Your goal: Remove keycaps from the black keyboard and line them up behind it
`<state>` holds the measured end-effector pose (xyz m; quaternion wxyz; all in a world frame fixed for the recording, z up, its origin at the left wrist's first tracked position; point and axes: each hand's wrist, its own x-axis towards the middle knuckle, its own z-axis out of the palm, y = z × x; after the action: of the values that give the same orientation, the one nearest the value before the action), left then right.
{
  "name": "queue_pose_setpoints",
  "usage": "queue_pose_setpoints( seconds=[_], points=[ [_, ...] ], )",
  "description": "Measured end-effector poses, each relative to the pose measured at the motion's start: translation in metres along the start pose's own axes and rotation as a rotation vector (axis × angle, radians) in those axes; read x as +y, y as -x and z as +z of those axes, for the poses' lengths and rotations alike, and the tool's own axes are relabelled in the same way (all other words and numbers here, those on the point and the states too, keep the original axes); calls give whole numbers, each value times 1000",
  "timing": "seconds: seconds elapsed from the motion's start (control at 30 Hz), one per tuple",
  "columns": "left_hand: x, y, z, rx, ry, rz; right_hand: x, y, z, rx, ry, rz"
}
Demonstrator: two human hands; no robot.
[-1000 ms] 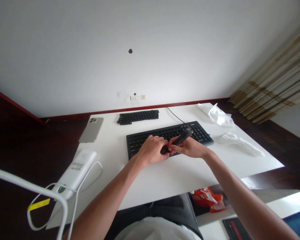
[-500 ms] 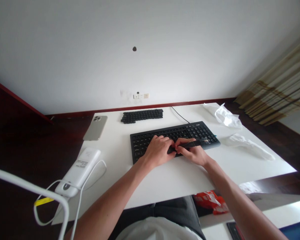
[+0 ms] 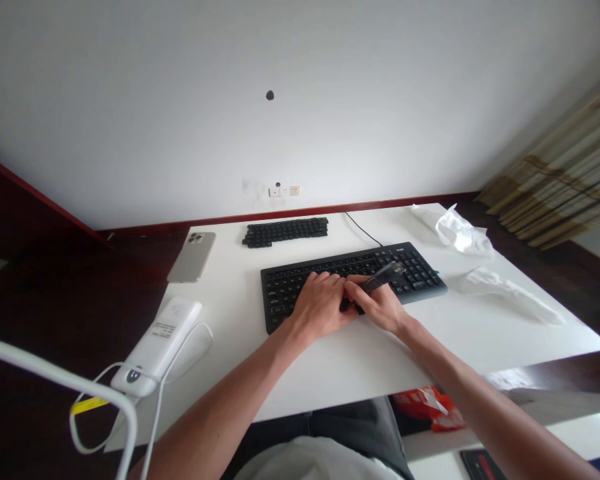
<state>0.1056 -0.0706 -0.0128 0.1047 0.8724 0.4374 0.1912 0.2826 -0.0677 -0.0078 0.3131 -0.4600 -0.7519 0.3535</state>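
Head view shows a long black plastic keyboard point(image 3: 363, 261) lying on a white tabletop point(image 3: 330, 373), slightly turned, with its number block at the far right end. The left hand point(image 3: 321, 303) lies over the lower middle of the keyboard, fingers curled; I think its weight helps to keep the keyboard from sliding. Whether these fingers also grasp something is hidden, so I cannot tell. The right hand point(image 3: 383, 307) is close beside it, and its fingers are grasping a slim black tool point(image 3: 377, 278) between thumb and forefinger. The tool leans upward to the right, perhaps because such a tilt gives finer control of the lower end, which is concealed between the hands.

The keyboard looks matt and dark, with small pale letters on the keys and a pale mark above the number block; a thin black cable point(image 3: 363, 229) leaves its rear edge. The tool is dark and narrow, with a shiny upper end, but its exact kind is not clear. Behind the keyboard lies a black sheet of joined keys point(image 3: 286, 231), probably put there to leave room for both forearms.
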Motion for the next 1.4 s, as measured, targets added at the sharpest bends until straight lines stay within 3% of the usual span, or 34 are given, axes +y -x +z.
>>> queue_pose_setpoints(
  seconds=[0.23,0.37,0.53,0.77,1.17,1.33,1.4],
  points=[
    [-2,0,0,-9,6,13,4,4,15,180,-36,71],
    [-3,-1,1,-5,-13,23,5,7,15,178,-53,73],
    [-2,-1,2,-9,-12,22,1,7,9,77,-122,43],
    [-2,-1,2,1,-20,43,-2,7,9,103,-189,56],
    [-3,-1,4,20,-66,69,-3,5,12,218,-268,42],
    [-2,0,4,28,-63,77,-4,2,10,369,-332,89],
    [-1,0,4,19,-58,76,-6,0,10,370,-341,82]
  ],
)
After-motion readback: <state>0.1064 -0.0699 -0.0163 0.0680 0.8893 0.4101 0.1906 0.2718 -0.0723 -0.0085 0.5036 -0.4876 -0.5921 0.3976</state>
